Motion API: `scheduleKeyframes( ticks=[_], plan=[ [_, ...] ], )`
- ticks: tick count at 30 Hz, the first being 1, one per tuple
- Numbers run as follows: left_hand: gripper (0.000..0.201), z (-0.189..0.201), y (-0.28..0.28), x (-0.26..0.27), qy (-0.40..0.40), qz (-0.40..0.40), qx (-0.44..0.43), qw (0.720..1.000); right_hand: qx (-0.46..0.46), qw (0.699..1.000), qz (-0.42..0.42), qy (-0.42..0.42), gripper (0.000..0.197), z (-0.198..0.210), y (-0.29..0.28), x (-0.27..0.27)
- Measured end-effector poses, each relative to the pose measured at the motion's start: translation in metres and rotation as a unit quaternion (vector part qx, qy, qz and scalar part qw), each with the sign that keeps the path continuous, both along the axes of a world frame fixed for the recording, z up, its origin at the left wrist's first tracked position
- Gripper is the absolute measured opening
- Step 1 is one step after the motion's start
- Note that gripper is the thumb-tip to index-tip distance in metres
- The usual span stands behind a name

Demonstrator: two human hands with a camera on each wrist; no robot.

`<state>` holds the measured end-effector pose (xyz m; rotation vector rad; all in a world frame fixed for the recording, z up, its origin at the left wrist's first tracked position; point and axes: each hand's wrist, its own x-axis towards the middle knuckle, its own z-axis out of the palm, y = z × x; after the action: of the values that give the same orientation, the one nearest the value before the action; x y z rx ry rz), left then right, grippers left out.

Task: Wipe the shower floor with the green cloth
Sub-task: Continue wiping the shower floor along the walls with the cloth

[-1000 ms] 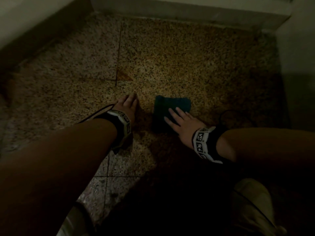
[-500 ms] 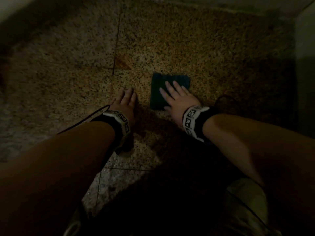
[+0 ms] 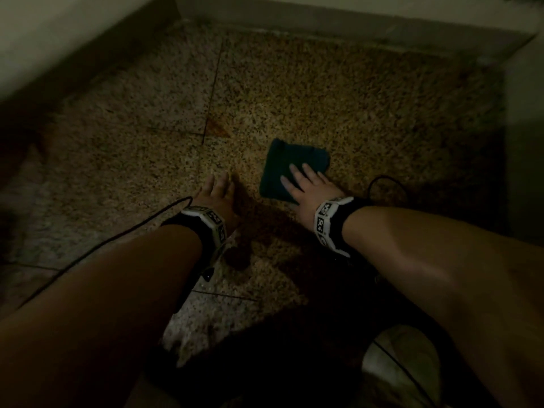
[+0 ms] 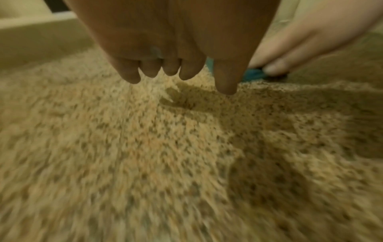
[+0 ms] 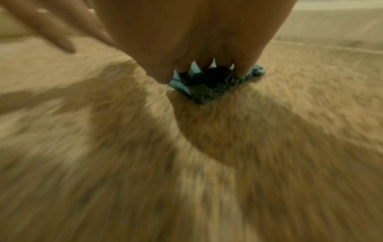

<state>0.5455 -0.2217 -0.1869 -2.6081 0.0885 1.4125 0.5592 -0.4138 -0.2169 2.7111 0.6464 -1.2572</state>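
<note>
Forearms low over the shower floor [image 3: 368, 113], both of them, and I'm crouched in tight. My left hand [image 3: 216, 191] is planted flat on the speckled stone just beside the cloth, fingers straight and holding nothing, so that's my brace. My right hand [image 3: 309, 187] lies on the near part of the green cloth [image 3: 294, 159], fingers spread and laid flat across it rather than bunched around it; the far half of the folded square pokes out beyond my fingertips. The wrist view blurs, but the cloth sits flat under my fingers. To do this stroke well, I reckon I want weight through the whole palm, not just the tips, so the fold doesn't ride up or slip out ahead of me. Beyond the cloth there's a good stretch of floor running up to the pale kerb [image 3: 353, 22] and the wall [image 3: 524, 98] off to my right, and overlapping passes toward those edges look like the sensible route.
</note>
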Motion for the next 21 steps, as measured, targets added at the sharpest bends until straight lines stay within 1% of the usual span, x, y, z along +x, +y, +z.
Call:
scheduleKeyframes(
  ticks=[3,6,9,11,13,15,19,21],
  plan=[
    [0.082,-0.004,-0.003,0.004,-0.009,-0.025,0.005,1.000,-0.007,1.000,0.009,0.005,0.063,-0.001,-0.007,-0.022],
    [0.087,-0.010,-0.003,0.009,-0.008,-0.043,0.008,0.999,-0.023,0.999,0.020,0.031,0.078,0.002,-0.015,-0.043],
    [0.085,-0.021,-0.005,0.018,-0.002,-0.021,-0.009,1.000,-0.007,0.999,-0.025,0.027,0.076,0.002,-0.012,-0.056],
    [0.087,-0.027,-0.007,0.024,-0.007,-0.012,-0.029,0.999,0.015,0.997,-0.074,-0.001,0.073,-0.005,-0.005,-0.059],
    [0.092,-0.031,-0.008,0.030,-0.015,-0.023,-0.038,0.999,0.023,0.993,-0.111,-0.022,0.068,-0.013,0.003,-0.058],
    [0.097,-0.033,-0.009,0.037,-0.019,-0.039,-0.040,0.998,0.008,0.992,-0.125,-0.031,0.065,-0.017,0.010,-0.055],
    [0.094,-0.032,-0.013,0.043,-0.010,-0.046,-0.039,0.998,-0.018,0.992,-0.122,-0.027,0.067,-0.019,0.011,-0.026],
    [0.093,-0.032,-0.011,0.042,-0.010,-0.037,-0.037,0.999,-0.020,0.990,-0.131,-0.036,0.062,-0.019,0.013,-0.006]
  ],
)
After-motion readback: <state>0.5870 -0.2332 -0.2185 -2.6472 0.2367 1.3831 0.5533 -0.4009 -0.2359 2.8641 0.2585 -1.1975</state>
